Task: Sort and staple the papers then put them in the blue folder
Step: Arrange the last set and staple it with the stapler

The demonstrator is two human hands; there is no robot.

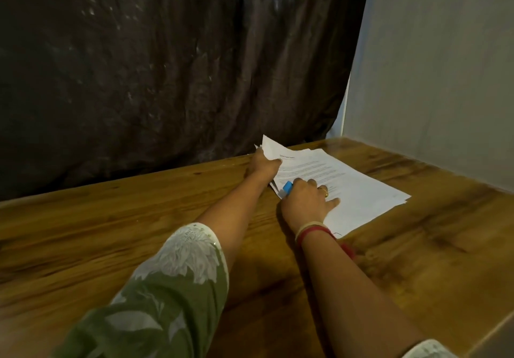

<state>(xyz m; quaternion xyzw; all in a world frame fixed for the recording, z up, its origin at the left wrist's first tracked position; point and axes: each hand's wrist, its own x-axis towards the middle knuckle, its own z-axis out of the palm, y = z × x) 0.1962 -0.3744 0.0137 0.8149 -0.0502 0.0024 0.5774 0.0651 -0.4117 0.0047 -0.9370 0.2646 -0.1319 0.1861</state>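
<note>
We see the papers (347, 187) lying on the wooden surface (139, 218). At their far left corner the left hand (262, 167) pinches the lifted sheets in its grip. At their left edge the right hand (306, 200) keeps its grip curled round a blue stapler (288, 186), with one finger resting on the top page. Behind the papers hangs a dark curtain (167, 65).

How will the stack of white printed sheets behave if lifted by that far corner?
Probably floppy: the stack of white printed sheets curls upward where the left hand grips its corner. Likely to fan apart, since its edges lie uneven. It may slide on the glossy wooden table.
</note>
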